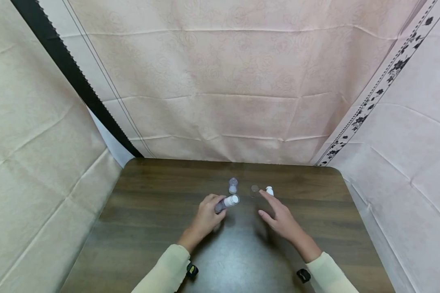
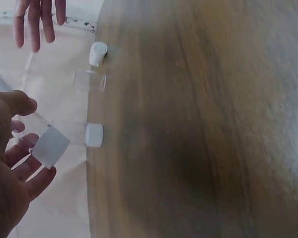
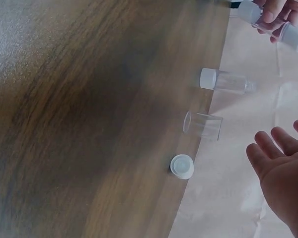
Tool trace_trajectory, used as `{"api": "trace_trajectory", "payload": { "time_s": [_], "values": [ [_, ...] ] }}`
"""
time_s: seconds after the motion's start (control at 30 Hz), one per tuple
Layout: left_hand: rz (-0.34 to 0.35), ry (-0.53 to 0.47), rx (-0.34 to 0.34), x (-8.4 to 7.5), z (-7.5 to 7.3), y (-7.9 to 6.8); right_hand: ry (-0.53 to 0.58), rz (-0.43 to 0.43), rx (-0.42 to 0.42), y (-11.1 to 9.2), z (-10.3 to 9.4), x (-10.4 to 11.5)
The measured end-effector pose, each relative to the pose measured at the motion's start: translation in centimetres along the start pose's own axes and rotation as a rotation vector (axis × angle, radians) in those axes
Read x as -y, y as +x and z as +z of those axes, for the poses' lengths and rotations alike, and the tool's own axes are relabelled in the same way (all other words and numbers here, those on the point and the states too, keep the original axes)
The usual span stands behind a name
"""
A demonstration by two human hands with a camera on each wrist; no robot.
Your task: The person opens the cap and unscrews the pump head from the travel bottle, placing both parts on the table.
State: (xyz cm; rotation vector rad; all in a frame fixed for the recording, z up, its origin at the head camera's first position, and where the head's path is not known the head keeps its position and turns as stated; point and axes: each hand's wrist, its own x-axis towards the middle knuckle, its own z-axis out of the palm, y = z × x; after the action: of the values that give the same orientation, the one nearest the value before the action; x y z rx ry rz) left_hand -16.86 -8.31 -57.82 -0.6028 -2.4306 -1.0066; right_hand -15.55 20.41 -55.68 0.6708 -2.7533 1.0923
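My left hand [image 1: 207, 212] grips a slim clear bottle [image 1: 220, 206] with white ends, held tilted above the table. In the left wrist view its blocky white end [image 2: 50, 147] faces the camera, and the thumb and fingers curl round the clear middle. My right hand [image 1: 281, 219] hovers with fingers spread and holds nothing. Just beyond its fingertips stand a clear, hollow cap [image 1: 254, 188] and a small white bottle top [image 1: 269, 190]. A second clear bottle [image 1: 233, 185] with a white end [image 3: 207, 78] stands just past the held one.
The dark wooden table [image 1: 139, 228] has its far edge close behind these small things. Pale cloth [image 1: 220, 81] hangs behind the table and at both sides. Black bands [image 1: 192, 270] with small devices sit at both wrists.
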Motion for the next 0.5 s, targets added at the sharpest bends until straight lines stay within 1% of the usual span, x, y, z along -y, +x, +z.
{"api": "trace_trajectory", "payload": {
  "time_s": [0.07,0.13,0.3,0.4,0.5],
  "values": [
    [0.014,0.030,0.015,-0.5,0.1,0.1,0.013,0.012,-0.001,0.0,-0.1,0.1],
    [0.018,0.061,0.043,-1.0,0.2,0.2,0.027,0.023,-0.005,0.1,-0.2,0.2],
    [0.013,0.142,0.155,-2.3,0.3,0.6,0.071,0.033,-0.012,0.2,0.0,0.6],
    [0.030,0.196,0.204,-3.0,0.3,0.9,0.110,0.033,-0.009,0.2,0.1,0.9],
    [0.060,0.253,0.228,-3.5,0.4,1.3,0.136,0.036,-0.012,0.2,0.3,1.1]
  ]
}}
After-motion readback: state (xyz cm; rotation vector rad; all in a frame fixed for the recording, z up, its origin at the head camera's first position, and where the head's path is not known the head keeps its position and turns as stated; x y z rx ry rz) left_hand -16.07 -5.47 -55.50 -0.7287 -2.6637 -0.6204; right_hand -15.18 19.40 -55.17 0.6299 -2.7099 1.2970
